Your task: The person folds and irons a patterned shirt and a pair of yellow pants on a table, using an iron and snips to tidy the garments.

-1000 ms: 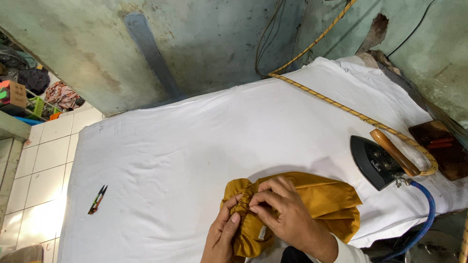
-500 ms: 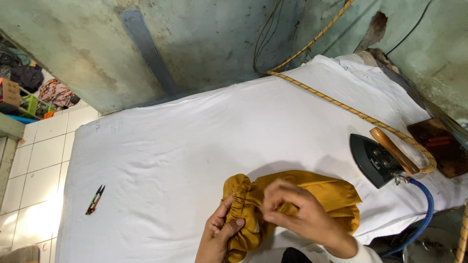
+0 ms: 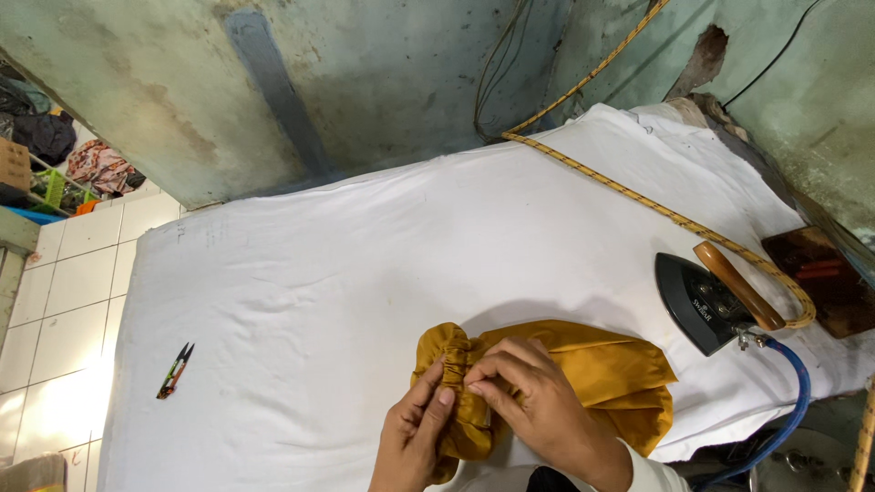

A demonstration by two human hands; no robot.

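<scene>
Both hands pinched the mustard-yellow gathered fabric piece (image 3: 583,383) at bench's near edge: left hand (image 3: 419,437), right hand (image 3: 529,401). Probably best smoothing gathers evenly.

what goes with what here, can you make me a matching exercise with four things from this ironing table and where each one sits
Things:
1. mustard garment
2. iron
3. thread snips
4. braided cord

Places:
A. alone near the table's left edge
B. running from the wall across the white cover
C. under both hands at the near edge
D. on the right, beside a blue hose

Pairs: 1-C, 2-D, 3-A, 4-B
</scene>
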